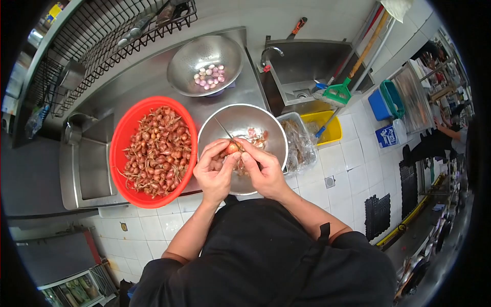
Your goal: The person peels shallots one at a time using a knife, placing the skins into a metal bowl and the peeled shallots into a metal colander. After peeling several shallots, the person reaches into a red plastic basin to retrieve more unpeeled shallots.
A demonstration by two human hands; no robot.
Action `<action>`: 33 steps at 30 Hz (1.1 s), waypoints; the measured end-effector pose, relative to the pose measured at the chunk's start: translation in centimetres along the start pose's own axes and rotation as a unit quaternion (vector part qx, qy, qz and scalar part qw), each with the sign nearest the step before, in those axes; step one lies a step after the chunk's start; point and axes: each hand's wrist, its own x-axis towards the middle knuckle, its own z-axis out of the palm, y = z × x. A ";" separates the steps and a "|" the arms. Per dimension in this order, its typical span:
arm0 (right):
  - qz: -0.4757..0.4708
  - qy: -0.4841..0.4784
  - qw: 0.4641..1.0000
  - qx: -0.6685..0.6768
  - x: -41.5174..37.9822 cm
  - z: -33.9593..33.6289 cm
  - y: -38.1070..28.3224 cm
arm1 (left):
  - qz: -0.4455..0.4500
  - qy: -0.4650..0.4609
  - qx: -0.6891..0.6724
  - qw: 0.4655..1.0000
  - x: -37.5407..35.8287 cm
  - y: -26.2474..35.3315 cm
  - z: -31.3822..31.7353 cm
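Over a steel bowl [271, 130] with skins and peelings inside, my two hands meet. My left hand [214, 171] holds a reddish shallot [232, 148] between its fingers. A small knife [223, 127] points up and to the left from my right hand [262, 169], whose fingers touch the shallot too. The knife's handle is hidden in the fingers. To the left, a red basin [116, 153] is heaped with unpeeled shallots [158, 151]. Behind, another steel bowl [192, 56] holds several peeled, pale purple shallots [208, 77].
A clear container [299, 146] of peelings and a yellow bucket [332, 128] stand at the right. Sinks [97, 163] lie left and at the back [302, 66]. A wire rack [112, 41] hangs at upper left. Another person [440, 146] is at far right.
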 end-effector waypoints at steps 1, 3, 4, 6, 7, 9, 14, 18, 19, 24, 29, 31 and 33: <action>-0.001 0.000 1.000 0.001 0.1 -0.3 -0.4 | -0.024 0.016 -0.023 0.999 0.1 0.3 0.1; 0.183 -0.037 0.975 0.122 0.2 -1.2 -1.5 | -0.097 0.008 -0.108 0.989 0.6 -0.3 -1.1; 0.188 -0.031 0.966 0.175 0.3 -1.2 -1.3 | -0.168 -0.001 -0.193 0.967 1.0 -0.6 -1.7; 0.216 -0.019 0.958 0.190 0.6 -1.5 -1.0 | -0.187 -0.006 -0.237 0.953 1.5 -0.2 -2.0; 0.245 -0.006 0.948 0.205 0.7 -1.6 -0.8 | -0.207 -0.012 -0.280 0.937 1.7 0.2 -2.1; 0.230 0.001 0.954 0.192 0.8 -1.6 0.1 | -0.218 -0.003 -0.281 0.935 1.7 -0.4 -2.9; 0.202 -0.020 0.979 -0.021 0.0 -2.2 3.3 | -0.228 0.024 -0.288 0.930 1.6 -1.0 -4.0; 0.198 0.011 0.979 0.039 -0.1 -1.7 1.3 | -0.210 0.048 -0.213 0.953 1.6 -0.7 -3.7; 0.198 0.011 0.979 0.039 0.0 -1.6 1.2 | -0.210 0.048 -0.213 0.953 1.6 -0.5 -3.6; 0.140 -0.042 0.985 -0.094 0.4 -1.3 1.8 | -0.210 0.057 -0.175 0.960 1.6 -0.3 -3.1; 0.166 -0.014 0.985 0.050 0.3 -0.6 -0.9 | -0.171 0.076 -0.113 0.976 1.2 -0.9 -2.6; 0.152 -0.029 0.985 0.080 0.3 -0.3 -1.1 | -0.168 0.076 -0.111 0.977 0.9 -0.9 -2.2; 0.156 -0.039 0.983 0.086 0.4 0.1 -0.9 | -0.160 0.066 -0.122 0.977 0.7 -0.7 -1.9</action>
